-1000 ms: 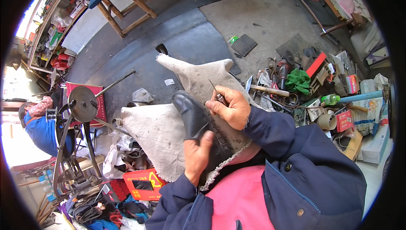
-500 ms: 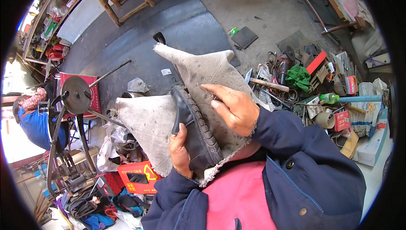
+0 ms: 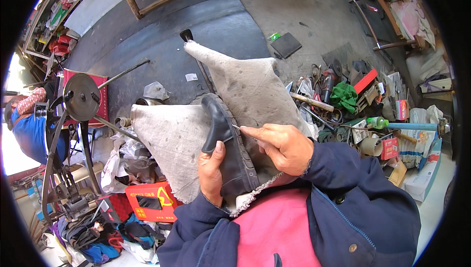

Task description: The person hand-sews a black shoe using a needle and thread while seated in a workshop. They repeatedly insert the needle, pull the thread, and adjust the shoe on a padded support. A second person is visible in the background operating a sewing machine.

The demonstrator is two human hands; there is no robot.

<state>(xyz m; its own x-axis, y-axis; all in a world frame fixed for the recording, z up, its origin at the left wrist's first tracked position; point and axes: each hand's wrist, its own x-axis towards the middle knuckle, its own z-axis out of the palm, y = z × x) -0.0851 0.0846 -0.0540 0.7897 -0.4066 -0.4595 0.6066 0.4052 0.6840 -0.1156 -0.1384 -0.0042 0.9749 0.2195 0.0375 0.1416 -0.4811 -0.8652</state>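
Observation:
A black shoe [image 3: 228, 154] lies on its side across my lap, its thick ridged sole edge facing right. My left hand [image 3: 212, 174] grips it from the left, the thumb pressed on the upper. Beside the sole edge, my right hand [image 3: 282, 147] is closed in a pinch with the index finger stretched toward the shoe. A small, thin light tip shows at that fingertip, touching or very near the sole edge; its kind is too small to tell. Beneath the shoe, a stained grey-white cloth [image 3: 250, 78] with frayed edges covers my lap.
At left stands a metal machine with a round black disc [image 3: 82, 97], near a person in blue [image 3: 37, 134]. A red box [image 3: 152, 202] with a dark phone-like slab lies lower left. Right of me are piled tools, including a hammer handle [image 3: 311, 101], and a green cloth [image 3: 343, 96].
My right hand has moved down and slightly right, its index fingertip now at the shoe's sole edge instead of over the cloth. My left hand keeps its hold on the shoe.

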